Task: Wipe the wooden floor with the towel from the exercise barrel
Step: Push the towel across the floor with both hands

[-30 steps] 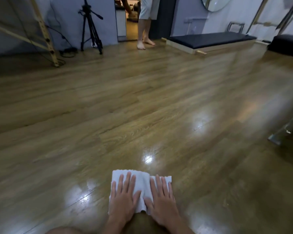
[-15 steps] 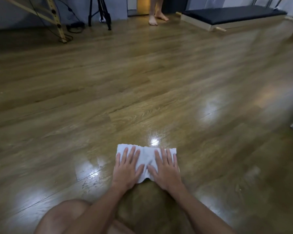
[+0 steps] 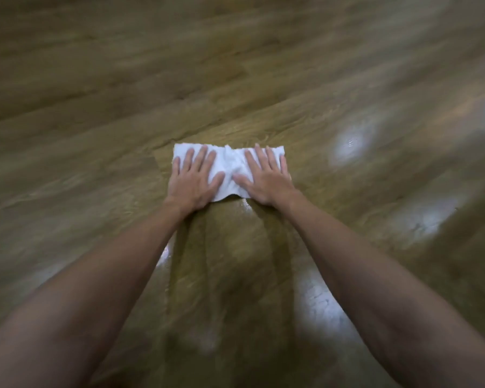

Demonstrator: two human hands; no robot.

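The towel (image 3: 230, 170), white and folded to a wide strip, lies flat on the floor (image 3: 95, 93), centre of view, w/ both arms stretched out to it. Left hand (image 3: 192, 180) presses the left half; right hand (image 3: 266, 182) presses the right half. Grip state: both hands flat, fingers straight and spread, nothing pinched or curled; thumbs point inward and nearly meet over a bunched ridge in the middle of the towel. A darker, streaked band on the floor runs from the towel's near edge back toward the person, approx. the towel's width; this reads as a wiped, damp lane. Bright glare patches sit right of the towel and beside each forearm. Step in hand, as judged: a two-handed push stroke, arms near full reach. To do it well: keep palms and fingers flat so load spreads over the whole strip, not just the heels; keep both hands level w/ each other so the towel stays square to the lane; smooth out the centre ridge, since raised cloth there likely skips the floor and leaves a dry stripe. Overlap the next lane w/ the edge of the damp band. Risk: at this reach, weight on a damp, glossy floor may let the towel slip forward.
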